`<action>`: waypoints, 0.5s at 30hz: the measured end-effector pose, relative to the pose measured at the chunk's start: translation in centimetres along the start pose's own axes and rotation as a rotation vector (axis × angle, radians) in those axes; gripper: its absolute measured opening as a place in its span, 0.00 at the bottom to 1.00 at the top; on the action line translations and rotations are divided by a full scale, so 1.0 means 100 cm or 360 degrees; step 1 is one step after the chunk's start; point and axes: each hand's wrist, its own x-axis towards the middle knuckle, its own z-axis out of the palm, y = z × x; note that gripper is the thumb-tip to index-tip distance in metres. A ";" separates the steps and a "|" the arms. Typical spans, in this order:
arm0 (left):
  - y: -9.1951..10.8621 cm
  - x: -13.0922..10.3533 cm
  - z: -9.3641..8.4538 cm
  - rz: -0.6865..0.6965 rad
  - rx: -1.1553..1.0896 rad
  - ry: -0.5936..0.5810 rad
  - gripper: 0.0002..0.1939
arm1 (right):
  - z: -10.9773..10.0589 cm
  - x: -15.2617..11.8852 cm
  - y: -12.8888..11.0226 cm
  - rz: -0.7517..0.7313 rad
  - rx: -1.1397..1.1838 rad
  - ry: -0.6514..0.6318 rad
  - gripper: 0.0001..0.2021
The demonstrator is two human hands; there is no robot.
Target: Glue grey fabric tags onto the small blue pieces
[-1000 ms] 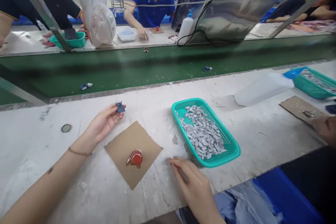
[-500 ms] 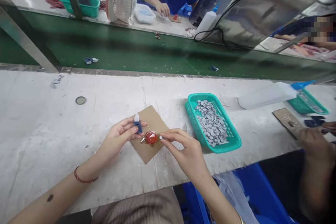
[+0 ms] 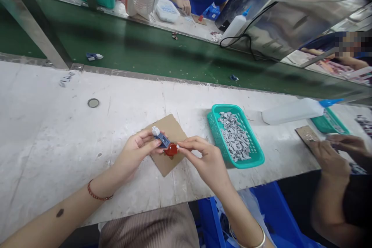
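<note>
Between the thumb and fingers of my left hand (image 3: 142, 148) is a small dark blue plastic part (image 3: 163, 140) with a white tip, tilted over the cardboard. My right hand (image 3: 202, 155) pinches a tiny pale piece (image 3: 178, 146), mostly hidden by the fingertips. Just below the blue part, a glossy red-orange blob (image 3: 171, 149) sits on a brown cardboard square (image 3: 165, 166); whether the blue part touches it I cannot tell. Right of my right hand stands a green basket (image 3: 213, 124) holding many small grey pieces (image 3: 234, 135).
A white bottle with a blue nozzle (image 3: 290, 111) lies behind the basket. A bottle cap (image 3: 93, 103) lies on the white table at left. The green conveyor belt (image 3: 130, 54) carries a few small parts. At right, a co-worker's hands (image 3: 334, 155) work over another cardboard.
My left hand has shifted right and turned the blue part, bringing it closer to the red blob and my right fingertips. The right hand keeps its pinch. The camera view has tilted slightly.
</note>
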 end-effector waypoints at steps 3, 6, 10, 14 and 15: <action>-0.002 -0.003 0.003 0.0052 0.0057 -0.0040 0.10 | -0.004 0.005 -0.006 0.0221 0.0427 0.0031 0.09; -0.002 -0.007 0.006 0.0111 0.0085 -0.0088 0.09 | -0.002 0.008 -0.016 0.0365 0.0767 0.0001 0.10; -0.002 -0.012 0.008 0.0171 0.0067 -0.0118 0.08 | 0.003 0.009 -0.031 0.0373 0.0832 -0.0097 0.11; -0.001 -0.015 0.008 0.0194 0.0052 -0.0162 0.08 | 0.006 0.009 -0.040 0.0279 0.0794 -0.0120 0.09; 0.000 -0.016 0.007 0.0199 0.0051 -0.0173 0.08 | 0.007 0.009 -0.041 0.0262 0.0787 -0.0123 0.09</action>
